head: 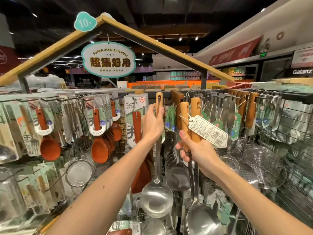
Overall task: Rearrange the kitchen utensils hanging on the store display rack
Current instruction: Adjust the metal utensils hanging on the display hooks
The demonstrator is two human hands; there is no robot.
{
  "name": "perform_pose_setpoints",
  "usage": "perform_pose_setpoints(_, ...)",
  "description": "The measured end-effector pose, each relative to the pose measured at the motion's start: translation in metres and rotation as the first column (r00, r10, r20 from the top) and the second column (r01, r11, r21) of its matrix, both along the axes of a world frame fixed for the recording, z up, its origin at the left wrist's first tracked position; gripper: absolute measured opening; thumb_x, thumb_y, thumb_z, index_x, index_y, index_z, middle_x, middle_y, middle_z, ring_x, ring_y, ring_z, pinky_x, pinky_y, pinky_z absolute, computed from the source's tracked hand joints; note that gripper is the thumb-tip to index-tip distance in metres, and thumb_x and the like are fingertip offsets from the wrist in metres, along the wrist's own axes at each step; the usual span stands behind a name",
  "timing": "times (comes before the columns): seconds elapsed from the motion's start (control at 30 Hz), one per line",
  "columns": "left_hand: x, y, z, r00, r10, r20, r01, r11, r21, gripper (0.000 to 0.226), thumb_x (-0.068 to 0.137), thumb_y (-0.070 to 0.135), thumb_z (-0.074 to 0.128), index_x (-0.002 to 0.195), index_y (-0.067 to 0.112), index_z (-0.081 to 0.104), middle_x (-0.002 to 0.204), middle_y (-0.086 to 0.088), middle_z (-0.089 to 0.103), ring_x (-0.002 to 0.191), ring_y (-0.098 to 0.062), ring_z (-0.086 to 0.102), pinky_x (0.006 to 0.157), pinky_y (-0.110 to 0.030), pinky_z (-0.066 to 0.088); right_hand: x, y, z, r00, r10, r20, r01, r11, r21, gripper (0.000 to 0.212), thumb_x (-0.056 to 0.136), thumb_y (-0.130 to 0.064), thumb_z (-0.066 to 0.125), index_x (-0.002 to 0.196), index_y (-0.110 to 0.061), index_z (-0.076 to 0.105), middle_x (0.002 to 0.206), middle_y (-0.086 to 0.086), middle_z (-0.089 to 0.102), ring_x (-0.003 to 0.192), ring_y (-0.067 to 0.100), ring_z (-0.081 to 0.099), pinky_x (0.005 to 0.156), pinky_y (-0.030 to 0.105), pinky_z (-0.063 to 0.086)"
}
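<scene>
Busy store aisle, wire display rack [303,97] under a house-shaped wooden roof [152,41]. Left hand [152,122] grips the pale wooden handle of a long steel ladle [158,158], up at the hook rail. Hooked or not, can't tell. Right hand [196,150] clutches two wood-handled steel utensils [195,106] with a white paper tag [208,131], apparently off the hooks. Mid-task, I'd say: those two need hanging.

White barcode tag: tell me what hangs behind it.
Behind the white barcode tag, green labels and steel utensil shafts show around its edges; whatever lies directly behind is covered.
</scene>
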State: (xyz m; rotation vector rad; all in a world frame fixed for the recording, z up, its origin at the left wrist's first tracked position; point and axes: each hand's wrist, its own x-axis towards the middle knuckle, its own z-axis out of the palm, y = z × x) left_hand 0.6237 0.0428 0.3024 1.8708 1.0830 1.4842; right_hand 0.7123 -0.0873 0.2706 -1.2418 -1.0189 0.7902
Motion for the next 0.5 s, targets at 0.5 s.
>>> perform_pose_setpoints(0.5, -0.014, -0.019, -0.001, 0.98, -0.068, -0.185, 0.045, 0.991, -0.124, 0.053, 0.105, 0.032, 0.044, 0.155, 0.019, 0.03, 0.155, -0.006, 0.041, 0.142, -0.025, 0.036, 0.115, -0.044, 0.029, -0.002, -0.007, -0.016, 1.0, -0.003, -0.003, 0.002, 0.998, -0.061, 0.049, 0.094, -0.036, 0.058, 0.12, 0.005, 0.061, 0.066, 0.001, 0.072, 0.047, 0.007, 0.06, 0.065, 0.026, 0.058)
